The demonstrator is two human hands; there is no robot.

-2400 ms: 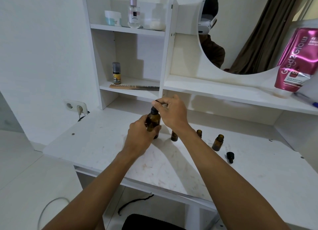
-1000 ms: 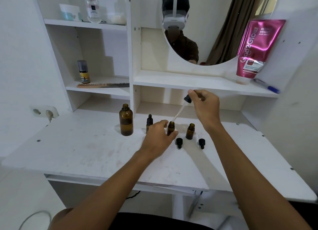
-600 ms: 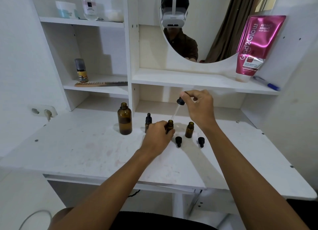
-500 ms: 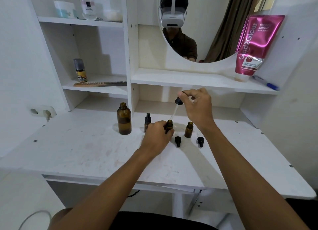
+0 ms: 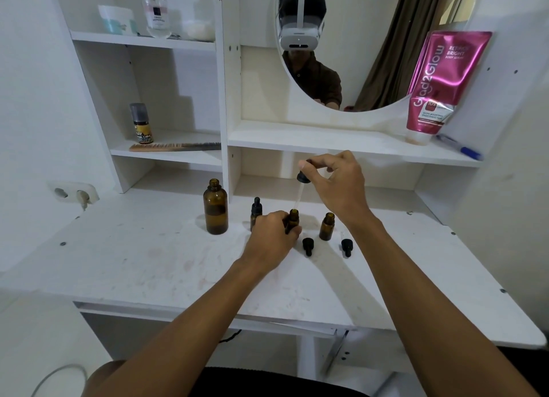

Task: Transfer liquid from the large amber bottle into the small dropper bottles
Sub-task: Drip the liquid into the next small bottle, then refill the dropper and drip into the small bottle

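liquid partly fills the uncapped large amber bottle.

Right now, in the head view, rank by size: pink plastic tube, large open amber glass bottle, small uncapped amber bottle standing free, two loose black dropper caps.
Largest to smallest:
pink plastic tube
large amber glass bottle
small uncapped amber bottle
two black dropper caps: alike, unranked

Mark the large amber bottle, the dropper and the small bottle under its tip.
large amber bottle (image 5: 216, 215): head view, middle of its body.
dropper (image 5: 298, 197): head view, on its glass tube.
small bottle (image 5: 293, 216): head view, on its open neck.
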